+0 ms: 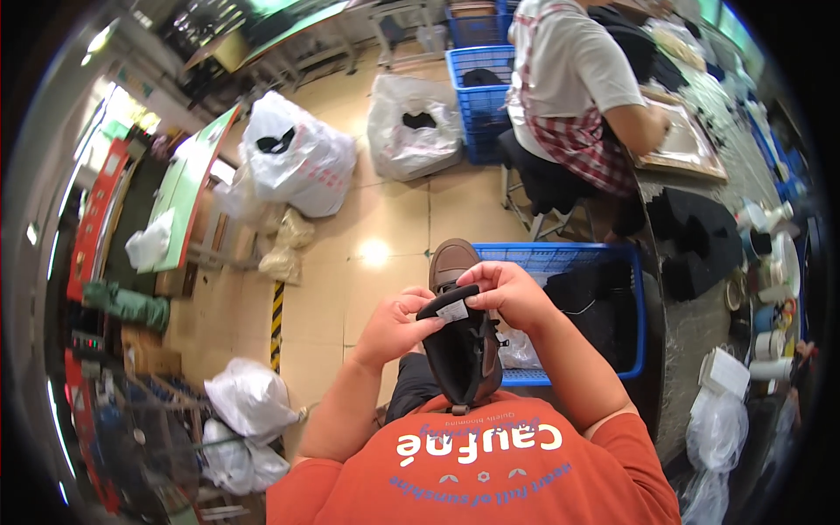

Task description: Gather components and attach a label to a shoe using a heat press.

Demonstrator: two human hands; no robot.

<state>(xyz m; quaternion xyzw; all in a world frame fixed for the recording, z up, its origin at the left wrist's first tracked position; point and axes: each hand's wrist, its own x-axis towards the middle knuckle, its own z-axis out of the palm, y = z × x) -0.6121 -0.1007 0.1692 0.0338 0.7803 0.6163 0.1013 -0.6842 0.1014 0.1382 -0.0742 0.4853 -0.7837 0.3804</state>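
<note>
A brown shoe [493, 360] with a black lining rests against my body, its rounded toe pointing away from me. Its black padded tongue [448, 302] is pulled up and bears a small white label [453, 311]. My left hand [395, 329] pinches the left end of the tongue between thumb and fingers. On the other side my right hand [507, 296] is closed on the tongue's right end, thumb beside the label. The shoe's opening faces up below my hands.
Close by on the right stands a blue crate [560, 254] holding black pieces, beside a long workbench [672, 350]. A seated co-worker [569, 96] is at that bench further off. White sacks [302, 166] stand on the tiled floor; a green-topped table [188, 188] is at left.
</note>
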